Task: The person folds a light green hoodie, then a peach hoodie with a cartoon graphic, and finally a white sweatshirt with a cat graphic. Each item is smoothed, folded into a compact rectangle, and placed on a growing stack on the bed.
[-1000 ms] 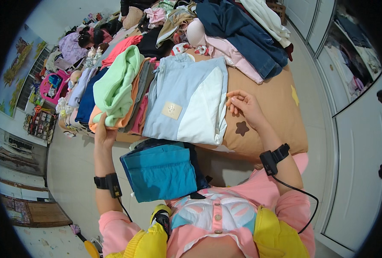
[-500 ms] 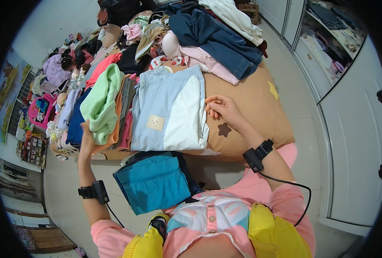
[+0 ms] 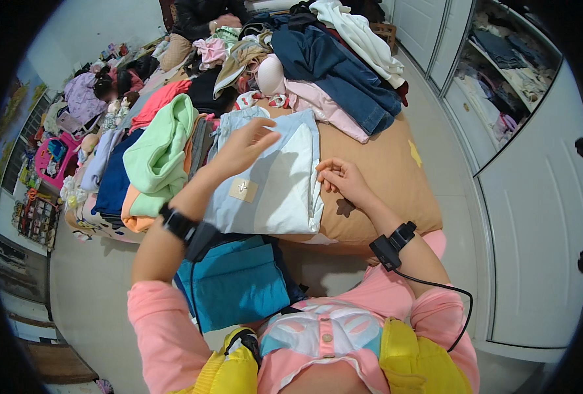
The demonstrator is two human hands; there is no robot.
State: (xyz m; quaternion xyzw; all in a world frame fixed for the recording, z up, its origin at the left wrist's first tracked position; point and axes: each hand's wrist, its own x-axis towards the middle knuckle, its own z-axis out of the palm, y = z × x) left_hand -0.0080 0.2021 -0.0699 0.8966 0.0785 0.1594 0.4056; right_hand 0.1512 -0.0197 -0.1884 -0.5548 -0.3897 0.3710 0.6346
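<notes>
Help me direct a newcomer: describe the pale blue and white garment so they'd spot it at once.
Find the tan, star-patterned cover. Along its near edge, between the light green garment on the left and the person's right hand, a folded garment lies flat. Unlike its neighbours, it pairs pale blue with white and bears a small beige square patch.

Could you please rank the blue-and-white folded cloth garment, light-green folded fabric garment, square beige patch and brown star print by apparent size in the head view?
1. Blue-and-white folded garment
2. Light-green folded garment
3. Square beige patch
4. Brown star print
</notes>
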